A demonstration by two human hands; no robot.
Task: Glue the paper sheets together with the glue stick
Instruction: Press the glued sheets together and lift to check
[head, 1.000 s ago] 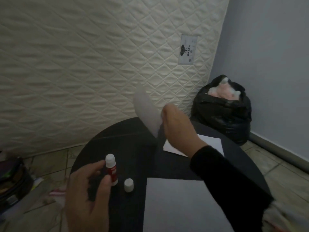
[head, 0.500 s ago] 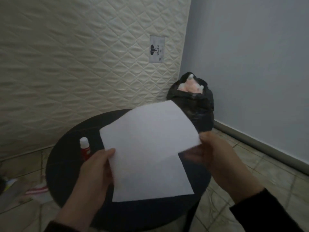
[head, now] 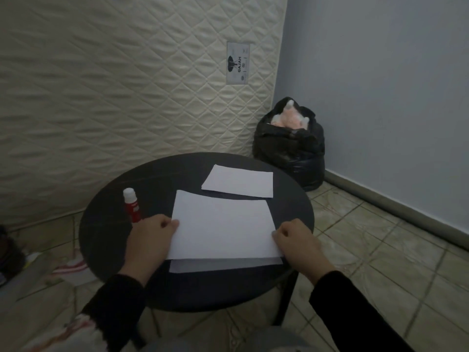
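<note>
A white paper sheet [head: 223, 226] lies on top of a second sheet [head: 223, 266] whose near edge sticks out below it, both on the round black table [head: 111, 232]. My left hand [head: 149, 240] grips the top sheet at its left edge. My right hand [head: 295, 243] pinches its right edge near the lower corner. A red glue stick [head: 132, 205] with a white cap stands upright just beyond my left hand. A smaller stack of white paper [head: 239, 184] lies at the far side of the table.
A quilted cream mattress [head: 114, 85] leans against the wall behind the table. A full black rubbish bag [head: 289, 148] sits in the corner at the right. Clutter [head: 30, 265] lies on the tiled floor at the left.
The sheet that I held up in the air with both hands has come down flat onto the sheet on the table. The view has tilted and pulled back.
</note>
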